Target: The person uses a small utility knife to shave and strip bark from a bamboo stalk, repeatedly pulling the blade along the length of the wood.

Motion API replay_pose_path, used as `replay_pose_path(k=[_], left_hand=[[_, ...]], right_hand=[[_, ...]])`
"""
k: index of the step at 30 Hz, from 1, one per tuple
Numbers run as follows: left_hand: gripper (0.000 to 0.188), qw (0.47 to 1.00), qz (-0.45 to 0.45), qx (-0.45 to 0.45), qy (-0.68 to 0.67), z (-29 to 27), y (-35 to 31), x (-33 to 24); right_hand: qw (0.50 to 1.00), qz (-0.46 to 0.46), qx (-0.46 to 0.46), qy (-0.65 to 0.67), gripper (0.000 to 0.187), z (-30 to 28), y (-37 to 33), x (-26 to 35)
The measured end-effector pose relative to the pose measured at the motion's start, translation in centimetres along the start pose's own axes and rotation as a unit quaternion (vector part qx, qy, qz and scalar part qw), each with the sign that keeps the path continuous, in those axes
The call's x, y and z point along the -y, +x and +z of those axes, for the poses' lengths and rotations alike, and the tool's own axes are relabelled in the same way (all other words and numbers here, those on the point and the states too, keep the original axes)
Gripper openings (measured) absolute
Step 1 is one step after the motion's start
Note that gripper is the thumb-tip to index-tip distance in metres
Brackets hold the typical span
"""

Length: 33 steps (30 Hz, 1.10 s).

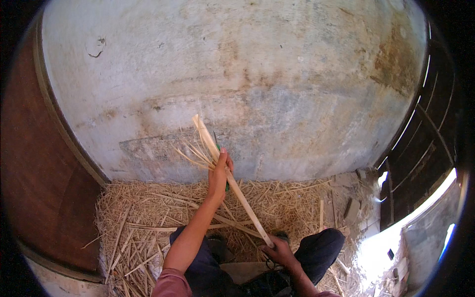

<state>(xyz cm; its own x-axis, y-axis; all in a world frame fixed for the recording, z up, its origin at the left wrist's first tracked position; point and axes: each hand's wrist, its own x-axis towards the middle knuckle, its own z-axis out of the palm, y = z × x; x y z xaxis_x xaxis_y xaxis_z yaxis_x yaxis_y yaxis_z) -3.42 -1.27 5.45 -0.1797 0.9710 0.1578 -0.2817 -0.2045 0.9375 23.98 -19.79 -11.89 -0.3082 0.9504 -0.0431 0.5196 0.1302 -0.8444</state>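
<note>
The left hand point(219, 173) closes round a pale strip point(244, 202) and a green-handled blade point(218, 147) at mid-frame; the right hand point(280, 250) clasps the strip's lower end, lower centre. Work seems partway; slivers point(199, 157) splay leftward above; the lower length looks unsplit.

Cream strip point(245, 203), green handle point(218, 147), brown-stained whitish wall point(307, 114), navy trousers point(321, 250)

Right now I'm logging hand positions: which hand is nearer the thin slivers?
Left: the left hand is at the base of the thin slivers; the right hand is farther, holding the lower end of the pale strip.
</note>
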Motion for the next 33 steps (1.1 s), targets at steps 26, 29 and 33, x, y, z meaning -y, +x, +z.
replay_pose_path(k=[26, 29, 33], left_hand=[[0.048, 0.841, -0.046, 0.457, 0.284, 5.3, -11.3, -4.2], [0.049, 0.852, 0.032, 0.468, 0.232, 5.6, -12.0, -4.7], [0.045, 0.872, 0.031, 0.418, 0.253, 5.5, -12.1, -6.2]], right_hand=[[0.912, -0.145, -0.067, 0.377, 0.043, -10.2, 6.2, 13.8], [0.886, -0.106, -0.145, 0.427, 0.031, -9.4, 6.3, 13.4], [0.743, -0.129, -0.35, 0.556, 0.028, -11.5, 7.6, 15.9]])
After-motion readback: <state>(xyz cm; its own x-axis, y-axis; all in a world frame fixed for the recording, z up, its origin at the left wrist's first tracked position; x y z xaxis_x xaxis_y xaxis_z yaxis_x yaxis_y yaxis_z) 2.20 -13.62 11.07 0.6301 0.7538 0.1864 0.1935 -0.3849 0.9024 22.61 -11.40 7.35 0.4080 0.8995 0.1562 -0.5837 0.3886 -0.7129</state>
